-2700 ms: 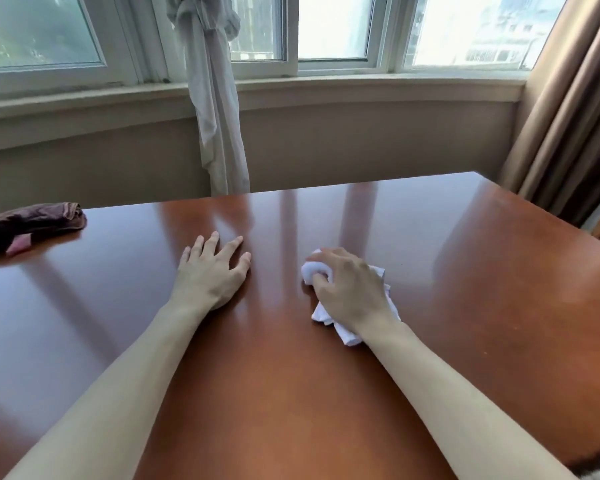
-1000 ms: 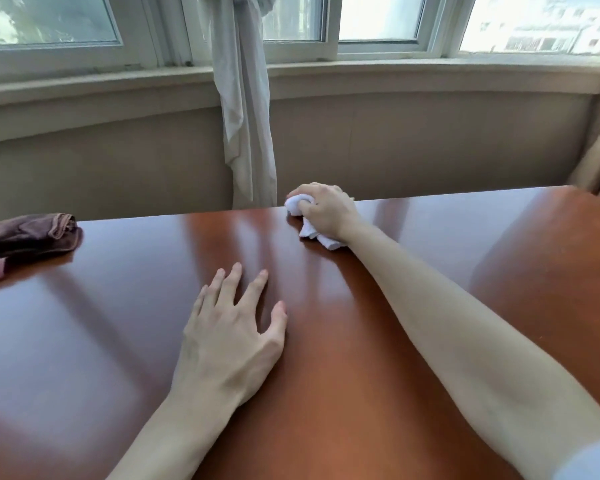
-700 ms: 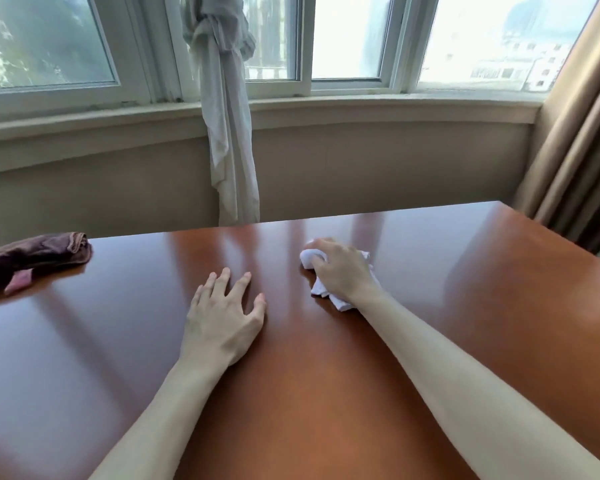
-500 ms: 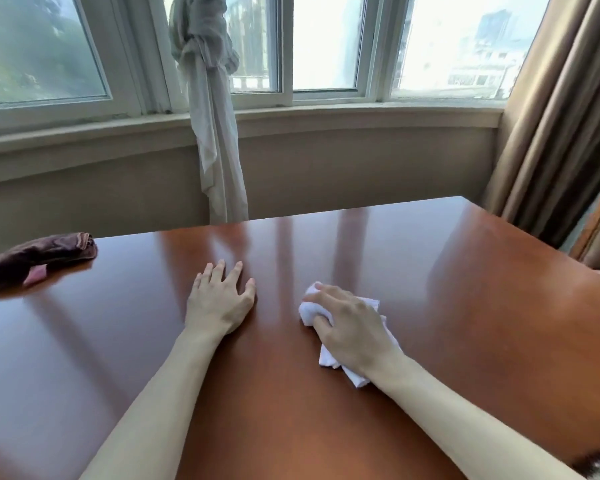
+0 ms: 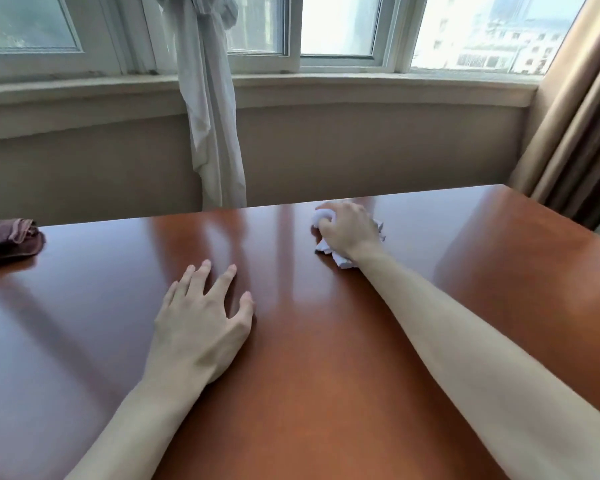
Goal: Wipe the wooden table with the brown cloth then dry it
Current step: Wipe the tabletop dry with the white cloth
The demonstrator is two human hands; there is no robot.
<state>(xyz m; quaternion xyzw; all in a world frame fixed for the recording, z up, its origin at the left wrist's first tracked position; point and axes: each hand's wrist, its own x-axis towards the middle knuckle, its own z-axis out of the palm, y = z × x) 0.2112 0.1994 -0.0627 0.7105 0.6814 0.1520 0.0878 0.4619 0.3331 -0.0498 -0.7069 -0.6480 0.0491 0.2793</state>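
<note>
white paper wad (image 5: 340, 259), soft, light and easily torn, sits crumpled under the right hand (image 5: 349, 230), whose curled fingers grip it near the table (image 5: 326, 375) far edge. left hand (image 5: 198, 327) rests flat, fingers spread, holding nothing. brown cloth (image 5: 9, 237) lies bunched far left, untouched.

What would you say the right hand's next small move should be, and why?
Probably draw the white tissue back toward the body. The right hand grips it near the table's far edge, arm stretched out, while the left hand rests flat.
</note>
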